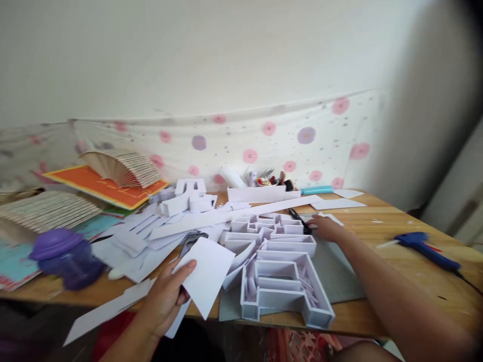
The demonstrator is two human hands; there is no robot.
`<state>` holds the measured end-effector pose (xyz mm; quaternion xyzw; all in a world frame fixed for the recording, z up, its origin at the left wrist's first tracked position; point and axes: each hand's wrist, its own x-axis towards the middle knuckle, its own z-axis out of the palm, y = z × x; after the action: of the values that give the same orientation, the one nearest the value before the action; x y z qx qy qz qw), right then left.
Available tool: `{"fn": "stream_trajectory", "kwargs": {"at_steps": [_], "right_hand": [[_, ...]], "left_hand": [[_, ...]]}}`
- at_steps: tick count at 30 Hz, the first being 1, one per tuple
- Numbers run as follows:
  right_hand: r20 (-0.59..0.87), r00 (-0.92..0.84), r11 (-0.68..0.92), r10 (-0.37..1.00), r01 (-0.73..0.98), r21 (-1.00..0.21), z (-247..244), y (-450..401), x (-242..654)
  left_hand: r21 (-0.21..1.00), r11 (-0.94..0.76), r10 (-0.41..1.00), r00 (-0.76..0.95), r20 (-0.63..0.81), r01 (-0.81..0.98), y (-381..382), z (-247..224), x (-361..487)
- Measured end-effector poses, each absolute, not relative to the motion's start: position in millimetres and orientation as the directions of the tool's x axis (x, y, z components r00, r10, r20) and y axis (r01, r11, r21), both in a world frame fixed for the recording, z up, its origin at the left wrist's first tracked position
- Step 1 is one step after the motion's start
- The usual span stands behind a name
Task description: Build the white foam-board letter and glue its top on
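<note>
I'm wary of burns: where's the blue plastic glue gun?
The glue gun lies on the brown wooden table, at the head view's right, to the right of the right hand.

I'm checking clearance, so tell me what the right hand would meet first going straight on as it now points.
The right hand would most likely meet the black tool first: it lies right at the fingertips, though the picture leaves unclear whether they touch.

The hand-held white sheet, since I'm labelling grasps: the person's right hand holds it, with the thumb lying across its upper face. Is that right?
Not quite: the head view shows the left hand holding the white sheet, not the right. The thumb does lie across its upper face.
</note>
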<state>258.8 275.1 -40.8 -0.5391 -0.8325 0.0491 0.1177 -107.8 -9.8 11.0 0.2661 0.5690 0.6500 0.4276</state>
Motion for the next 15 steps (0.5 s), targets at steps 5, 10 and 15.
{"fn": "stream_trajectory", "kwargs": {"at_steps": [5,10,15], "right_hand": [[0.157,-0.403,0.432,0.901,0.861,-0.270,-58,284,266],[0.241,-0.324,0.375,0.915,0.904,-0.206,-47,271,286],[0.532,-0.144,0.221,0.835,0.971,-0.085,-23,237,288]], "left_hand": [[0.949,-0.114,0.826,-0.559,-0.073,-0.292,-22,3,-133],[0.939,-0.058,0.817,-0.557,-0.151,-0.340,-40,-4,-167],[0.917,-0.271,0.600,-0.796,-0.077,-0.294,-64,-9,-216]]}}
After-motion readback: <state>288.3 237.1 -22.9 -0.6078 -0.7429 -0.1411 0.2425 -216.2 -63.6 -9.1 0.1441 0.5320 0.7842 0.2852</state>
